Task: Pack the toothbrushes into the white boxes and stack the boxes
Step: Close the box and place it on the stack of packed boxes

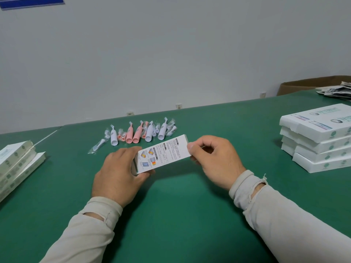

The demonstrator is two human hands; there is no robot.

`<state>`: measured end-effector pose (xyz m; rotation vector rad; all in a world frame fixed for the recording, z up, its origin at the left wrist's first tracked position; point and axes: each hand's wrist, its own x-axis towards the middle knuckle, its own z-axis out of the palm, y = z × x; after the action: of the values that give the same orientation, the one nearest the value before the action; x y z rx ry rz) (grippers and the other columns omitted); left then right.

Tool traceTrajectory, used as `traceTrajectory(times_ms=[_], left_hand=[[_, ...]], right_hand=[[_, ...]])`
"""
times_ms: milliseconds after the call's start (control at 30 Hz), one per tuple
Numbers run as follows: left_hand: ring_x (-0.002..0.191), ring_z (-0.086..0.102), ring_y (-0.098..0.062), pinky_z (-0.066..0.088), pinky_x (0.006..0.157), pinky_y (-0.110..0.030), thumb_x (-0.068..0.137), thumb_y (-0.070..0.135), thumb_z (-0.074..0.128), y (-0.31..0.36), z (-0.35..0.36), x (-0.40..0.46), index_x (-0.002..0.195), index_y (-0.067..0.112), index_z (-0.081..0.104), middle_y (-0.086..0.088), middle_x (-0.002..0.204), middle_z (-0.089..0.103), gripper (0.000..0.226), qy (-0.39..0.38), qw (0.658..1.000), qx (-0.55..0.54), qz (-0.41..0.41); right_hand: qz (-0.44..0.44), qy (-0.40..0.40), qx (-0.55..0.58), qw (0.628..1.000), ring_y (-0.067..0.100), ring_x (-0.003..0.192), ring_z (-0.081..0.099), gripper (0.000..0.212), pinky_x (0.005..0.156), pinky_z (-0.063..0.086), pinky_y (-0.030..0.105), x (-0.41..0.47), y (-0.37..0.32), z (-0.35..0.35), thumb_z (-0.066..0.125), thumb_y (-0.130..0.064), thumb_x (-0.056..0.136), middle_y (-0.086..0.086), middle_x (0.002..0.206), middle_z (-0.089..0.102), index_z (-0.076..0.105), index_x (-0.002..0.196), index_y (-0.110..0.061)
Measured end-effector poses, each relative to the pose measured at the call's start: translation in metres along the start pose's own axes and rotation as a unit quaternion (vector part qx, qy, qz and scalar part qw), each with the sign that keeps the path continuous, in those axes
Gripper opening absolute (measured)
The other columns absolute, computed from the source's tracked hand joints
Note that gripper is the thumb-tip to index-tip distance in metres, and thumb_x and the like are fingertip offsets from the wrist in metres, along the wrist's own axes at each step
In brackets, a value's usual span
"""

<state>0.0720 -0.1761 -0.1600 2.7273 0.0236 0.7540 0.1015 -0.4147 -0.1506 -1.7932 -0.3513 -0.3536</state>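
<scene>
Left hand [115, 173] gripping box [161, 154] end | right hand [212, 160] pinching other end | toothbrushes [140, 133] lying behind | box stacks flanking at counter [171, 215] edges

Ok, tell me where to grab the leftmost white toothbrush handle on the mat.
Take the leftmost white toothbrush handle across its thick lower body, coming from above. It lies flat, head pointing away, and the barrel is its widest part. Keep the fingers narrow: a wrapped pink brush head lies close on its right.
</scene>
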Motion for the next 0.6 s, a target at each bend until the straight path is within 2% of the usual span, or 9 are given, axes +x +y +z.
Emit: traceTrajectory(times_ms=[67,133,167,267,367,400,467,533,600], left_hand=[[0.11,0.05,-0.015,0.047,0.077,-0.037,0.075,0.058,0.074,0.002,0.0,0.0,0.127,0.043,0.051,0.016,0.117,0.057,0.059,-0.001,1.0,0.003,-0.005],[0.116,0.05,-0.016,0.05,0.084,-0.041,0.075,0.059,0.073,0.003,0.001,-0.002,0.136,0.041,0.046,0.015,0.127,0.055,0.069,-0.01,1.0,-0.004,0.001],[0.12,0.049,-0.016,0.05,0.088,-0.043,0.075,0.058,0.074,0.004,0.002,-0.004,0.14,0.04,0.043,0.015,0.132,0.053,0.074,-0.017,1.0,-0.013,0.013],[0.12,0.052,-0.017,0.049,0.093,-0.043,0.077,0.043,0.076,0.009,0.008,-0.007,0.141,0.038,0.043,0.013,0.135,0.053,0.073,-0.036,0.996,-0.06,0.051],[0.108,0.059,-0.012,0.048,0.091,-0.038,0.076,0.033,0.079,0.009,0.014,-0.007,0.131,0.038,0.051,0.016,0.124,0.06,0.062,-0.025,0.991,-0.123,0.047],[0.105,0.061,-0.006,0.048,0.092,-0.035,0.076,0.031,0.082,0.009,0.015,-0.007,0.127,0.037,0.053,0.019,0.12,0.062,0.059,-0.025,0.986,-0.162,0.032],[0.101,0.061,0.009,0.046,0.094,-0.027,0.074,0.025,0.085,0.012,0.017,-0.007,0.12,0.034,0.057,0.022,0.114,0.063,0.054,-0.036,0.967,-0.251,0.001],[0.096,0.06,0.017,0.044,0.088,-0.012,0.074,0.019,0.085,0.016,0.018,-0.007,0.115,0.029,0.059,0.016,0.111,0.065,0.049,-0.05,0.946,-0.32,-0.021],[0.093,0.062,0.013,0.043,0.079,-0.002,0.074,0.018,0.084,0.022,0.017,-0.006,0.112,0.027,0.06,0.012,0.108,0.067,0.045,-0.049,0.933,-0.356,-0.034]], right_hand=[[-0.033,0.005,-0.053,0.998,0.0,0.07,0.06,0.012,0.066,0.045,0.017,-0.001,0.003,0.002,0.068,-0.035,0.088,-0.013,0.085,0.067,0.069,0.079,-0.028],[-0.019,0.002,-0.043,0.999,-0.004,0.072,0.062,0.007,0.065,0.045,0.014,-0.001,0.005,0.005,0.069,-0.034,0.088,-0.019,0.09,0.069,0.064,0.084,-0.031],[-0.004,0.011,-0.02,1.0,-0.002,0.073,0.065,0.009,0.066,0.049,0.017,0.001,0.008,0.006,0.068,-0.029,0.089,-0.019,0.091,0.07,0.061,0.085,-0.031],[0.056,0.078,0.052,0.994,0.012,0.077,0.07,0.011,0.075,0.06,0.04,0.01,0.014,0.0,0.067,-0.021,0.09,-0.011,0.087,0.072,0.062,0.084,-0.029],[0.08,0.081,0.045,0.992,0.017,0.085,0.069,0.005,0.084,0.058,0.042,0.013,0.016,-0.01,0.064,-0.022,0.092,-0.009,0.088,0.07,0.066,0.089,-0.026],[0.079,0.067,0.007,0.995,0.016,0.091,0.067,0.006,0.088,0.055,0.039,0.013,0.016,-0.013,0.062,-0.024,0.094,-0.01,0.094,0.069,0.067,0.096,-0.027],[0.059,0.031,-0.159,0.985,0.017,0.107,0.058,0.031,0.099,0.047,0.036,0.008,0.013,-0.016,0.057,-0.028,0.095,-0.006,0.118,0.063,0.062,0.126,-0.027],[-0.024,0.035,-0.35,0.936,0.023,0.12,0.047,0.053,0.105,0.041,0.038,0.0,-0.001,-0.016,0.056,-0.026,0.092,-0.001,0.136,0.05,0.047,0.144,-0.022],[-0.184,0.021,-0.449,0.874,0.027,0.115,0.048,0.059,0.097,0.045,0.041,-0.01,-0.023,-0.011,0.065,-0.023,0.083,0.004,0.134,0.052,0.05,0.14,-0.02]])
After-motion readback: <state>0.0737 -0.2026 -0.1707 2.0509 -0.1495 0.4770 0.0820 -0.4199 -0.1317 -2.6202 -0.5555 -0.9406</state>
